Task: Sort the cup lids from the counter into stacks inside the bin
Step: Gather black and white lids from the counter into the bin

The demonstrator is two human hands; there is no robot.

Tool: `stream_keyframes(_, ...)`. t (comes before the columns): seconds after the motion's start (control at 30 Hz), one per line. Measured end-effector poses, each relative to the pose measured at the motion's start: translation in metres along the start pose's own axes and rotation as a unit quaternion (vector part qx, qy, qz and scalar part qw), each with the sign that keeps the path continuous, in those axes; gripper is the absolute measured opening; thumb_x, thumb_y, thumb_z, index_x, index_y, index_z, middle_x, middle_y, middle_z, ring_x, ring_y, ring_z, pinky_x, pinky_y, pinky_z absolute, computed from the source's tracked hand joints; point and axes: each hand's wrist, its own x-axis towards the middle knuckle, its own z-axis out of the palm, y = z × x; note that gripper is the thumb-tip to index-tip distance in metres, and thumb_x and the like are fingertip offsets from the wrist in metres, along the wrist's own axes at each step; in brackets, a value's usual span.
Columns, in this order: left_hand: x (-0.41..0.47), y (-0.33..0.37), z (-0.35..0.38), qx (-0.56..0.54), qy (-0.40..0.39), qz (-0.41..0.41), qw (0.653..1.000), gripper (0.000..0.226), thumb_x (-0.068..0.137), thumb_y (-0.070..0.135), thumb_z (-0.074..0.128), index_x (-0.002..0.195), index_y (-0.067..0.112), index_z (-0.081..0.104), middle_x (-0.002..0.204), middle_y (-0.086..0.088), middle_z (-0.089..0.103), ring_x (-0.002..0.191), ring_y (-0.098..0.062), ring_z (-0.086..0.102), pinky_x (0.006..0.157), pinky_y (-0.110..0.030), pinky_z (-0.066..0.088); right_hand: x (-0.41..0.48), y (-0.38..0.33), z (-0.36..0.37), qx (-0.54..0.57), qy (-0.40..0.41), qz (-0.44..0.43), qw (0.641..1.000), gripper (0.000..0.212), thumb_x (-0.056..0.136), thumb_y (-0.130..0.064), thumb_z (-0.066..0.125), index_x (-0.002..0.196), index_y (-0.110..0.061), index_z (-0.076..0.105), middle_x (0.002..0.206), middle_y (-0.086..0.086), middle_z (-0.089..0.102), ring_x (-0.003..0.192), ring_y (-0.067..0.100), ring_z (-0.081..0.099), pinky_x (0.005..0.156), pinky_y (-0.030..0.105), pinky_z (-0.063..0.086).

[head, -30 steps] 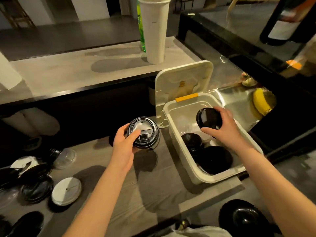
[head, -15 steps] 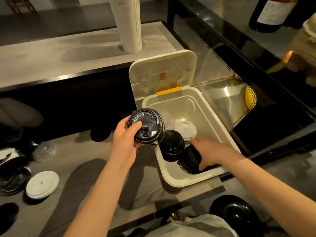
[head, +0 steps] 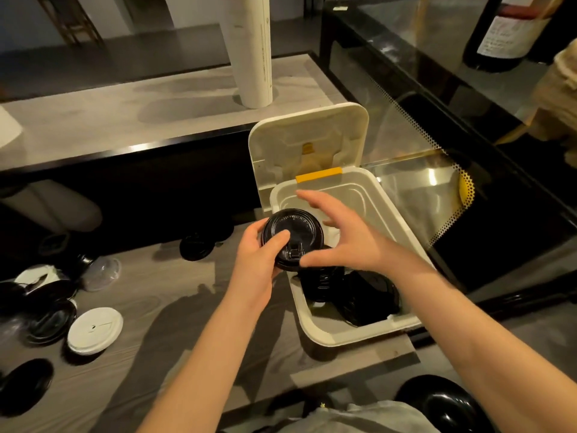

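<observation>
My left hand (head: 256, 260) grips a black domed cup lid (head: 292, 235) by its rim, over the near-left edge of the white bin (head: 402, 226). My right hand (head: 340, 239) hovers beside that lid with its fingers spread, the thumb near the lid's front edge, holding nothing. Inside the bin stand a stack of black lids (head: 321, 282) and a larger black lid stack (head: 368, 295). On the counter at the left lie several loose lids: a white one (head: 95, 329), a clear one (head: 101, 273) and black ones (head: 51, 320).
The bin's hinged cover (head: 309, 145) stands open behind it. A tall stack of white paper cups (head: 249, 48) stands on the raised shelf. One black lid (head: 195, 248) lies by the shelf's base. A glass display case (head: 437, 126) lies to the right. A black round object (head: 440, 401) sits bottom right.
My right hand set its black lid into the bin, then rose empty to the lid in my left hand. My left hand carried its lid rightward over the bin's edge.
</observation>
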Motion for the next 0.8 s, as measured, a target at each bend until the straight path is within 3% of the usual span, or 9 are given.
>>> stream_keyframes(0.13, -0.002, 0.002, 0.001, -0.03, 0.012, -0.02, 0.999, 0.03, 0.096, 0.023, 0.048, 0.125, 0.015, 0.052, 0.107, -0.003, 0.066, 0.085, -0.011, 0.067, 0.057, -0.021, 0.051, 0.007, 0.006, 0.02, -0.034, 0.017, -0.076, 0.996, 0.088, 0.063, -0.034, 0.081, 0.139, -0.012, 0.042, 0.135, -0.001, 0.051, 0.126, 0.004, 0.046, 0.106, 0.022, 0.038)
stream_keyframes(0.3, -0.004, 0.004, -0.002, -0.115, 0.012, -0.058, 0.992, 0.059, 0.096, 0.053, 0.023, 0.122, 0.011, 0.057, 0.114, -0.013, 0.067, 0.105, -0.025, 0.064, 0.088, -0.043, 0.052, 0.005, 0.007, 0.026, 0.067, 0.052, -0.043, 0.996, 0.078, 0.065, -0.043, 0.073, 0.135, -0.024, 0.044, 0.13, -0.007, 0.052, 0.122, 0.0, 0.048, 0.101, 0.017, 0.04)
stream_keyframes(0.37, -0.005, 0.002, -0.001, -0.106, 0.0, -0.06, 0.993, 0.052, 0.097, 0.049, 0.027, 0.119, 0.012, 0.057, 0.111, -0.011, 0.068, 0.102, -0.023, 0.065, 0.084, -0.041, 0.053, 0.007, 0.004, 0.024, 0.164, 0.067, -0.011, 0.984, 0.069, 0.066, -0.042, 0.071, 0.129, -0.031, 0.045, 0.126, -0.01, 0.054, 0.119, 0.001, 0.052, 0.097, 0.015, 0.042)
stream_keyframes(0.43, -0.005, -0.001, 0.0, -0.068, 0.01, -0.044, 0.997, 0.029, 0.099, 0.029, 0.04, 0.118, 0.013, 0.054, 0.107, -0.007, 0.067, 0.095, -0.019, 0.066, 0.072, -0.033, 0.054, 0.01, 0.006, 0.02, 0.26, 0.098, 0.012, 0.961, 0.06, 0.066, -0.04, 0.069, 0.123, -0.033, 0.05, 0.121, -0.009, 0.058, 0.116, 0.007, 0.056, 0.096, 0.024, 0.046)
stream_keyframes(0.5, -0.003, -0.004, -0.003, -0.028, 0.038, -0.014, 0.999, 0.023, 0.096, 0.014, 0.046, 0.119, 0.013, 0.05, 0.106, -0.004, 0.064, 0.092, -0.015, 0.064, 0.065, -0.026, 0.054, 0.012, 0.012, 0.014, 0.288, 0.136, 0.047, 0.947, 0.055, 0.067, -0.04, 0.07, 0.12, -0.034, 0.052, 0.118, -0.009, 0.06, 0.115, 0.013, 0.057, 0.099, 0.034, 0.047)
stream_keyframes(0.6, 0.003, 0.0, -0.016, -0.011, 0.086, 0.024, 0.996, 0.028, 0.095, 0.012, 0.049, 0.123, 0.015, 0.048, 0.107, 0.0, 0.062, 0.093, -0.011, 0.063, 0.066, -0.023, 0.053, 0.007, 0.031, 0.002, 0.139, 0.139, 0.148, 0.969, 0.063, 0.077, -0.03, 0.075, 0.132, -0.027, 0.045, 0.122, -0.006, 0.054, 0.117, 0.015, 0.053, 0.098, 0.029, 0.042)
stream_keyframes(0.67, 0.008, 0.004, -0.026, -0.016, 0.11, 0.034, 0.993, 0.03, 0.094, 0.011, 0.05, 0.124, 0.014, 0.048, 0.106, 0.001, 0.063, 0.094, -0.01, 0.063, 0.07, -0.023, 0.052, 0.001, 0.049, 0.001, -0.002, 0.077, 0.209, 0.975, 0.069, 0.078, -0.033, 0.075, 0.137, -0.023, 0.042, 0.13, -0.003, 0.048, 0.12, 0.016, 0.048, 0.1, 0.029, 0.039)
stream_keyframes(0.8, 0.014, 0.006, -0.036, 0.001, 0.124, 0.05, 0.991, 0.031, 0.094, 0.011, 0.051, 0.124, 0.017, 0.049, 0.105, 0.003, 0.063, 0.095, -0.009, 0.062, 0.073, -0.024, 0.051, -0.001, 0.069, 0.018, -0.146, -0.031, 0.188, 0.971, 0.064, 0.077, -0.045, 0.072, 0.129, -0.022, 0.044, 0.128, -0.005, 0.044, 0.113, 0.016, 0.048, 0.097, 0.029, 0.04)
